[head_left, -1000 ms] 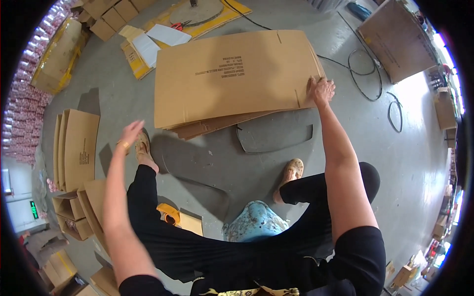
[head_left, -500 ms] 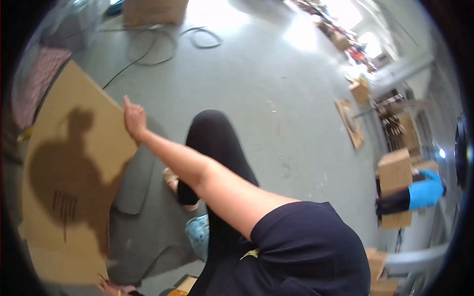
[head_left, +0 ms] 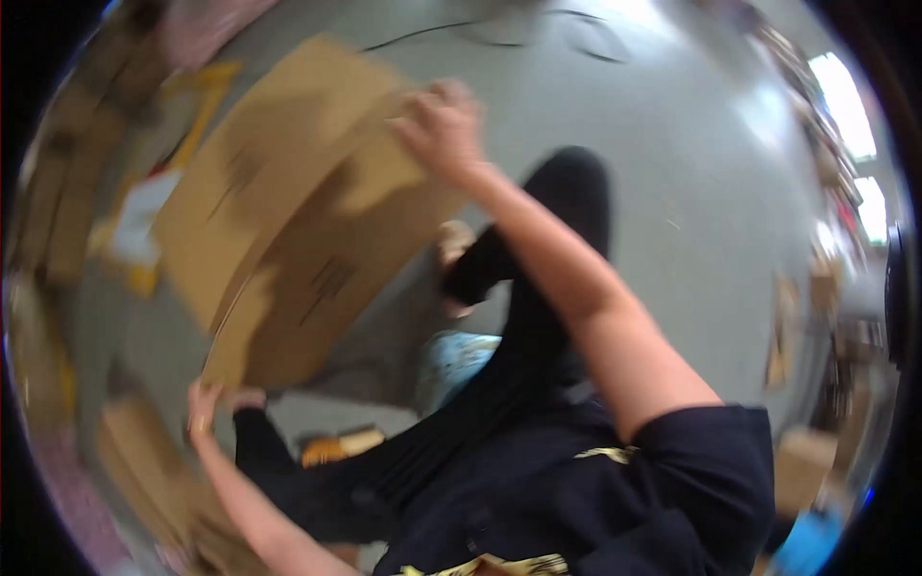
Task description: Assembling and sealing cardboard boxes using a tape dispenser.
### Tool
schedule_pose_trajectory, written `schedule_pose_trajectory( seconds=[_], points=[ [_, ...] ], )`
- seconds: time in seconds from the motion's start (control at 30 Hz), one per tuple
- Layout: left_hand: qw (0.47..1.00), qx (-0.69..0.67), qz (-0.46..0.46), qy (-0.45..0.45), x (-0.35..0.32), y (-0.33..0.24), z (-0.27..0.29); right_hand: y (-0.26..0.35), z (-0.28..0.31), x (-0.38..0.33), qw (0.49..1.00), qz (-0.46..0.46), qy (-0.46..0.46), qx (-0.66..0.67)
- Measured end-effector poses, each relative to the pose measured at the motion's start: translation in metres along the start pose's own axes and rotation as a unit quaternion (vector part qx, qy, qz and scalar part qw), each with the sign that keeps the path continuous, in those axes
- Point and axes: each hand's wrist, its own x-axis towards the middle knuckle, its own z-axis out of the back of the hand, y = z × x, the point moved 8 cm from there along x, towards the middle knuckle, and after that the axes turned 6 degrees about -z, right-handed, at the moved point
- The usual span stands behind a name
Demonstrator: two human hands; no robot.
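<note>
A large flattened cardboard box (head_left: 331,259) slants in front of me at the left, with printed marks and shadows on it. A second brown panel (head_left: 230,173) shows just beyond it; I cannot tell whether it is a separate sheet or a fold of the same box. My left hand (head_left: 204,408) is closed on the near corner of the cardboard, fingers partly hidden. At the far end my right hand (head_left: 444,130) has its fingers curled over the upper edge, slightly blurred. A grey sheet (head_left: 384,326) lies on the floor under the cardboard.
Beyond the cardboard are a yellow frame (head_left: 206,106) and a white sheet (head_left: 144,221). Brown cardboard (head_left: 144,461) lies by my left arm. A black cable (head_left: 423,34) runs over the floor. A light blue patterned thing (head_left: 461,355) sits by my leg. A person in blue (head_left: 812,542) is at the right.
My view has turned left. Both hands now grip the cardboard; the right was at its edge with a finger stretched out. The cardboard has tilted, and two panels show instead of one.
</note>
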Motion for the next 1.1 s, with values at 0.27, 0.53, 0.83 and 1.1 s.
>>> schedule_pose_trajectory(
  seconds=[0.27, 0.53, 0.83, 1.1],
  points=[
    [0.979, 0.201, 0.038, 0.024, -0.042, -0.035, 0.026, 0.068, -0.042, -0.039, 0.959, 0.237, 0.147, 0.045],
    [0.980, 0.022, -0.198, 0.001, 0.015, -0.231, -0.072, 0.063, -0.048, -0.047, 0.955, 0.248, 0.158, 0.045],
    [0.968, -0.056, -0.183, 0.161, 0.026, -0.231, -0.156, 0.055, -0.046, -0.052, 0.945, 0.266, 0.192, 0.015],
    [0.967, 0.166, -0.174, -0.079, 0.037, -0.265, -0.103, 0.061, -0.052, -0.049, 0.948, 0.258, 0.186, -0.005]
  ],
)
